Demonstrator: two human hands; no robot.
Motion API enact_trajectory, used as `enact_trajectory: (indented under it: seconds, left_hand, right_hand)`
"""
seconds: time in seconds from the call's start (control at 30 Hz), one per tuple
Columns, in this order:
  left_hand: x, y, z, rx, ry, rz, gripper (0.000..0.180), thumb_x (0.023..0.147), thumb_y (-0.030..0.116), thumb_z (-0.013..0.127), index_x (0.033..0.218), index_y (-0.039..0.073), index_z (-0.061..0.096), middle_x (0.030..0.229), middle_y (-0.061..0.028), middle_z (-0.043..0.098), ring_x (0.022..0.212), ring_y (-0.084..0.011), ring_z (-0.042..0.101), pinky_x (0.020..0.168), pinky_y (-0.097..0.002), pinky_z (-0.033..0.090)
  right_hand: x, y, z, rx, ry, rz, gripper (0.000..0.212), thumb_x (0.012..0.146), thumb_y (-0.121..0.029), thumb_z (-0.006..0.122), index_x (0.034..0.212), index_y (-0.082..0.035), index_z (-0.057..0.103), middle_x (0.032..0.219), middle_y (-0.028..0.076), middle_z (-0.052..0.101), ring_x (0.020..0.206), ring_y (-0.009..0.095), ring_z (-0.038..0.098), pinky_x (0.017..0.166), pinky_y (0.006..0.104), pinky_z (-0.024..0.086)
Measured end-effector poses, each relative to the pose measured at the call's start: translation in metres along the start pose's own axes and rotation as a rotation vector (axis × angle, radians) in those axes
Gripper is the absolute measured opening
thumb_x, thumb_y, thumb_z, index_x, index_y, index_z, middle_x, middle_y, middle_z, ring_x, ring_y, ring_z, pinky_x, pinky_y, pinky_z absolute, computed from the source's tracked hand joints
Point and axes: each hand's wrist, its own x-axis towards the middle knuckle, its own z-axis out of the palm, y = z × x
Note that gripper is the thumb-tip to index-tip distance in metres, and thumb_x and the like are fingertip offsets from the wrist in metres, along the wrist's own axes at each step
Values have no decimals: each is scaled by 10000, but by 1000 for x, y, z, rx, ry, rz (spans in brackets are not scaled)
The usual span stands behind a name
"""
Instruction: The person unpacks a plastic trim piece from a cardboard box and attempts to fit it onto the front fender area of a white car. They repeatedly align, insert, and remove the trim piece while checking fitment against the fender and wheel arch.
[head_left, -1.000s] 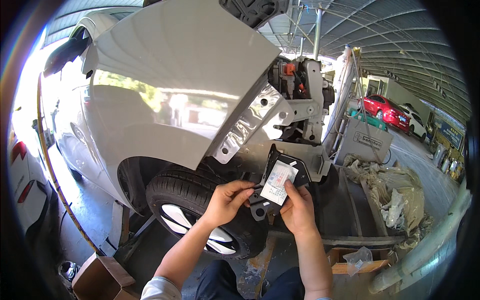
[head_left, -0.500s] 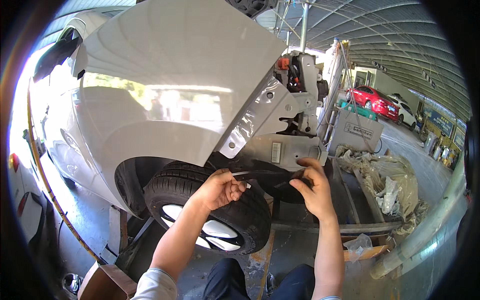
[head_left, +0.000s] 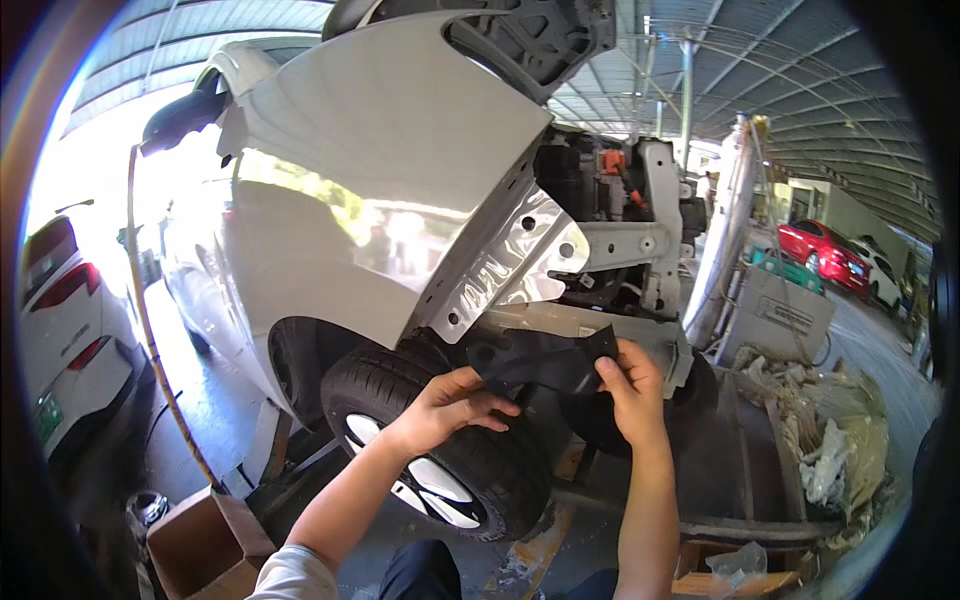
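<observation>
Between my hands is a thin, black, irregularly shaped plastic piece (head_left: 543, 362), held in front of the stripped front end of a white car. My left hand (head_left: 445, 414) grips its left end, thumb on top and the fingers curled below. At the other end my right hand (head_left: 634, 388) pinches the piece between thumb and fingers. Just behind it are the white fender (head_left: 370, 215) and a bare metal bracket (head_left: 497, 262) along the fender's edge. The front wheel (head_left: 432, 440) stands below my left hand, partly covered by my forearm.
An open cardboard box (head_left: 208, 540) stands at the lower left, near an upright striped hose (head_left: 160, 365). Another white car (head_left: 85, 330) is at far left. Crumpled plastic sheeting (head_left: 835, 430) lies to the right, beside a grey cabinet (head_left: 775, 315). The raised hood (head_left: 530, 45) hangs overhead.
The black piece has turned from nearly edge-on to showing its broad face, still between both hands. The view has shifted, so the car's open front and raised hood show more.
</observation>
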Motion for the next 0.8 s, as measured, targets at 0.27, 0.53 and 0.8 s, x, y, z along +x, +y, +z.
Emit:
enact_trajectory:
  seconds: [0.27,0.53,0.8]
  left_hand:
    - [11,-11,44,272,370,218,240,968,145,516,1134,-21,567,972,-95,664,903,-138,626,761,-255,503]
    - [19,13,121,1180,555,572,233,787,35,694,1002,-24,629,937,-134,645,781,-243,677,626,-299,543]
    - [33,-41,142,1589,702,647,395,738,13,718,1113,-53,615,1236,-192,570,913,-274,660,775,-325,555]
  right_hand:
    - [29,-2,-16,176,-157,-10,238,911,-123,615,1103,11,570,887,0,609,744,48,527,664,195,431]
    - [44,32,-10,395,-355,259,343,961,-142,521,1279,-18,487,1105,92,608,960,165,622,747,333,562]
    - [53,-6,2,515,-618,259,531,916,-302,503,1329,29,452,1201,85,582,965,109,550,747,222,411]
